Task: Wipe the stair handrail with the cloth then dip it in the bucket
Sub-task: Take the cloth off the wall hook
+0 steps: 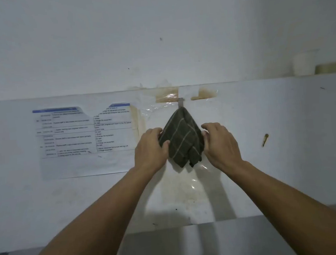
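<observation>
A dark green cloth [180, 138] with thin pale stripes hangs from a small metal hook [180, 103] on the white wall, drooping in a pointed, folded shape. My left hand [151, 148] grips the cloth's left edge, thumb pressed onto the fabric. My right hand [221, 143] touches the cloth's right edge with curled fingers; whether it grips is unclear. No handrail or bucket is in view.
A printed notice sheet [84, 133] is stuck to the wall left of the cloth. Clear tape and brown stains [167, 96] surround the hook. Pale containers [304, 64] sit on the ledge at the upper right. A rusty mark [265, 140] shows at the right.
</observation>
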`<action>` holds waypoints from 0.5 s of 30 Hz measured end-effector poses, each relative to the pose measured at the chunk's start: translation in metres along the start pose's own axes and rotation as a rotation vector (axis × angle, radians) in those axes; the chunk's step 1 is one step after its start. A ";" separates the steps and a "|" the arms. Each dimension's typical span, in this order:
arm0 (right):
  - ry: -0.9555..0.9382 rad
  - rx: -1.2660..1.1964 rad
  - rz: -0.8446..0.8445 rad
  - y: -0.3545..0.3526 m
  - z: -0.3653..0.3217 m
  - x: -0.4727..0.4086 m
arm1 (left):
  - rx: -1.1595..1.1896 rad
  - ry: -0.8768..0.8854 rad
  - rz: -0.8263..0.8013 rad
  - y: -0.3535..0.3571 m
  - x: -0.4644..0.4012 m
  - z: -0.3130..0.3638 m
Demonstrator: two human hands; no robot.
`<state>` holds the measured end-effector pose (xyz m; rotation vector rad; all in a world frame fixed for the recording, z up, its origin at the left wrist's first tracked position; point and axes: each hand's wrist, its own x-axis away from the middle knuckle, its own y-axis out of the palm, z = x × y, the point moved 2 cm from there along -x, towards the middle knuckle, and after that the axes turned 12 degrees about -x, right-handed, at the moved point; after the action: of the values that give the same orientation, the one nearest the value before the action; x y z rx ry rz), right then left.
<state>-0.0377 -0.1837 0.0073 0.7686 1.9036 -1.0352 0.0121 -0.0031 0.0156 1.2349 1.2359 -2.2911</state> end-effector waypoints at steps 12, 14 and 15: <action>0.245 -0.123 -0.031 0.022 0.012 -0.027 | 0.070 -0.266 0.034 0.010 -0.024 0.011; 0.270 -0.132 -0.060 0.024 0.012 -0.030 | 0.078 -0.276 0.011 0.010 -0.027 0.012; 0.278 -0.137 -0.066 0.024 0.011 -0.032 | 0.085 -0.282 0.011 0.009 -0.027 0.013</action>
<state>0.0002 -0.1856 0.0228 0.8083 2.2247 -0.8607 0.0263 -0.0229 0.0356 0.8990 1.0397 -2.4291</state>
